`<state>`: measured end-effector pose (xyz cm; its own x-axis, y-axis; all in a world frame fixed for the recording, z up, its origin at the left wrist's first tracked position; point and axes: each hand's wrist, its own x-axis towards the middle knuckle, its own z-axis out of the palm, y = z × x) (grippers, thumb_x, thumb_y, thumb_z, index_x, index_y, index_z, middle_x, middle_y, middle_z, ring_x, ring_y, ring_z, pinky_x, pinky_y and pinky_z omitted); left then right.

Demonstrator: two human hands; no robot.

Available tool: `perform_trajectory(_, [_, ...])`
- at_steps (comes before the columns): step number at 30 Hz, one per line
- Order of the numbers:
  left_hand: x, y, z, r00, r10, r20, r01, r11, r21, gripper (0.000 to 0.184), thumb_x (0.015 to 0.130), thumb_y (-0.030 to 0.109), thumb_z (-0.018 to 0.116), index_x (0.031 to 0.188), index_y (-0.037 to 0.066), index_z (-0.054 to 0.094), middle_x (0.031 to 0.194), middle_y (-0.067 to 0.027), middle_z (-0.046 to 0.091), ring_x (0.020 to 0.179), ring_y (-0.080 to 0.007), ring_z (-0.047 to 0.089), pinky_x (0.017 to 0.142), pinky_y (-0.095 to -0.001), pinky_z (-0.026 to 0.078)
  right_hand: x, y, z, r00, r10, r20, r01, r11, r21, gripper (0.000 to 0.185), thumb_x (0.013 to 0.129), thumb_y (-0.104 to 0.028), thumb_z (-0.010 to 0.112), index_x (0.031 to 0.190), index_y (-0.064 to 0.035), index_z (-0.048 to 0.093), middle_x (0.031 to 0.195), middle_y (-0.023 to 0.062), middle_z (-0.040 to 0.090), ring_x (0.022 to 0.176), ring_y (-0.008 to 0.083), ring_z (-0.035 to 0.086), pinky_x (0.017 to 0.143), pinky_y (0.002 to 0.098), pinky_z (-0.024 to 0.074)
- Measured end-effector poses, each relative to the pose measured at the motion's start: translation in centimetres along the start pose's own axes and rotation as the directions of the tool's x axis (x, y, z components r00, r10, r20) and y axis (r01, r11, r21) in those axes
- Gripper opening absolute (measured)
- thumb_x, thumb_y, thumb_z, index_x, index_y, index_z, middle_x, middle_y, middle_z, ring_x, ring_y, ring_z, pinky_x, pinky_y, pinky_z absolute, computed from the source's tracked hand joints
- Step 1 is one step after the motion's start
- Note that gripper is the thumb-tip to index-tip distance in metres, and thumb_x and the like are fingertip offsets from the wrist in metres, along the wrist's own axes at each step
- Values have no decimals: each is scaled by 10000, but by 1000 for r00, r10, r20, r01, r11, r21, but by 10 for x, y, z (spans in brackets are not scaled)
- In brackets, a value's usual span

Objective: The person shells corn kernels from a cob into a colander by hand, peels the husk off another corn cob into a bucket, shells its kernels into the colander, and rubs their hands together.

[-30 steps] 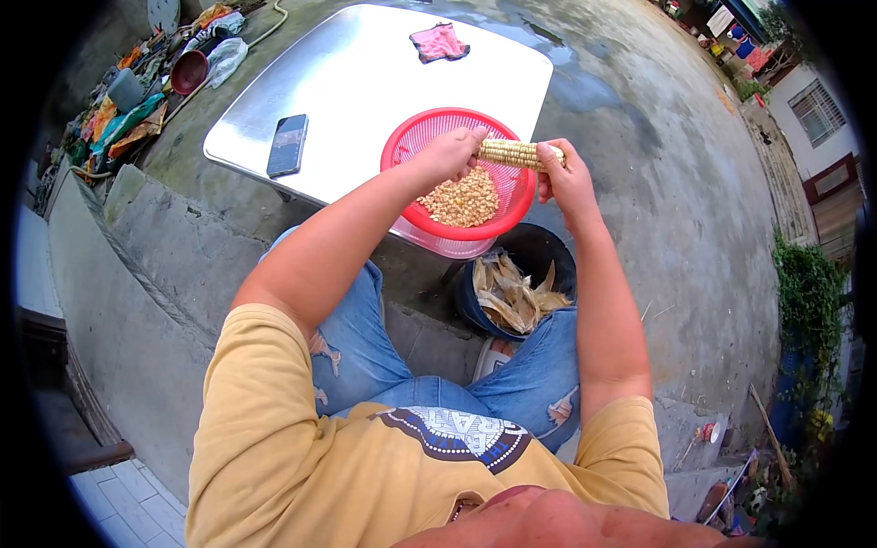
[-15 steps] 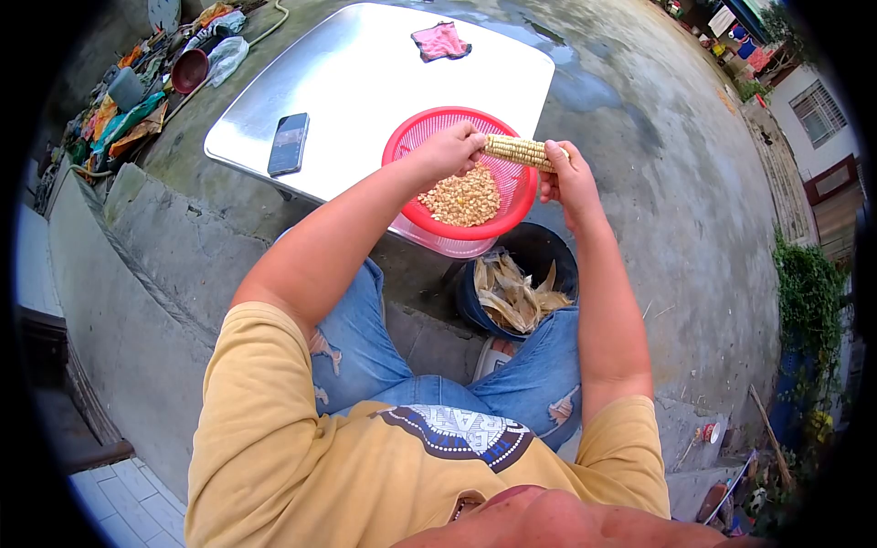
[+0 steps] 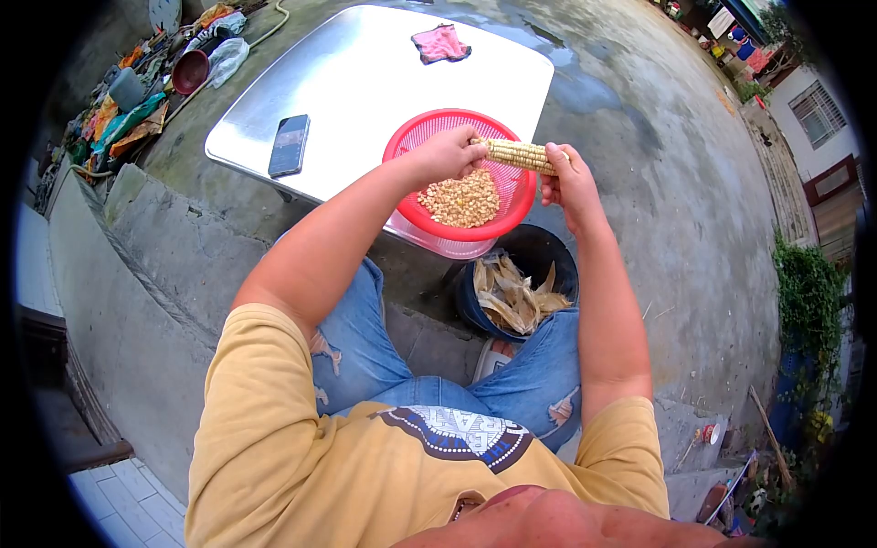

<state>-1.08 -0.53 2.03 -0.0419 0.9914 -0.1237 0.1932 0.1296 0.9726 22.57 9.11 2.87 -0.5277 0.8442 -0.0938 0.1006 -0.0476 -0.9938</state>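
A pale yellow ear of corn [image 3: 518, 155] is held nearly level over the right part of a red plastic colander [image 3: 399, 203]. My right hand [image 3: 573, 185] is closed around its right end, thumb along the top. At the left end, the fingers of my left hand [image 3: 449, 153] are bent together and touch the tip; whether a kernel is between them is hidden. Loose corn kernels [image 3: 461, 199] lie heaped in the bottom of the colander, beneath my hands.
The colander sits at the near edge of a shiny metal table [image 3: 365, 73], with a phone [image 3: 289, 146] and a pink cloth [image 3: 441, 43] on it. Below stands a dark bucket [image 3: 564, 258] of dry husks [image 3: 512, 294], close to my knee.
My left hand has shifted slightly down and left, so more of the corn's left tip shows. The right hand and the corn have barely moved.
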Motion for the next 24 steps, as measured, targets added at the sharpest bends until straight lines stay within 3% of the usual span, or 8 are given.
perform_trajectory(3, [-3,8,2,996,-85,-12,85,996,-26,200,1076,242,558,1049,45,580,783,9,551,649,-80,515,591,-252,449,-2,-2,2,1000,-3,5,3,999,-34,348,1037,-406,611,1067,-60,585,742,11,589,536,73,548,476,255,483])
perform_trajectory(6, [-1,1,4,998,-44,-53,48,997,68,209,1081,249,547,1040,47,577,782,6,550,643,-79,507,586,-252,442,-1,-1,4,1000,-19,13,20,999,-48,340,1038,-396,613,1073,-59,590,737,11,594,533,74,553,474,256,484])
perform_trajectory(12, [-3,4,-1,1000,-3,-9,4,999,32,211,1087,252,539,1045,47,566,776,4,537,637,-78,493,588,-252,429,-1,-1,3,999,-36,12,37,999,-18,330,1039,-387,613,1086,-60,596,732,8,594,540,75,560,479,254,487])
perform_trajectory(15, [1,-2,0,999,-31,12,32,997,-71,214,1085,258,542,1053,48,563,774,6,529,649,-79,499,599,-254,433,-1,-2,2,998,-50,25,51,996,-68,327,1050,-404,588,1080,-78,582,738,-1,571,562,71,546,492,251,481])
perform_trajectory(18, [1,2,2,995,-99,-15,98,994,-46,227,1088,270,533,1051,49,564,790,3,532,666,-82,507,607,-258,437,-2,-2,3,996,-73,47,78,990,-119,326,1057,-406,576,1091,-82,578,743,-6,565,572,68,539,497,250,477])
perform_trajectory(21, [5,-4,0,993,-112,-33,112,994,-1,275,1077,311,550,1050,38,572,840,-46,602,678,-113,560,613,-280,494,0,2,4,993,-98,67,108,982,-158,325,1059,-396,576,1109,-75,583,745,-6,573,572,67,542,497,250,477])
perform_trajectory(24, [3,-3,-1,992,-118,-34,117,993,-11,224,1094,269,508,1026,62,564,814,-2,529,675,-88,498,607,-259,435,1,3,3,992,-101,75,111,984,-142,325,1061,-392,574,1115,-72,585,748,-6,579,572,65,546,498,247,477])
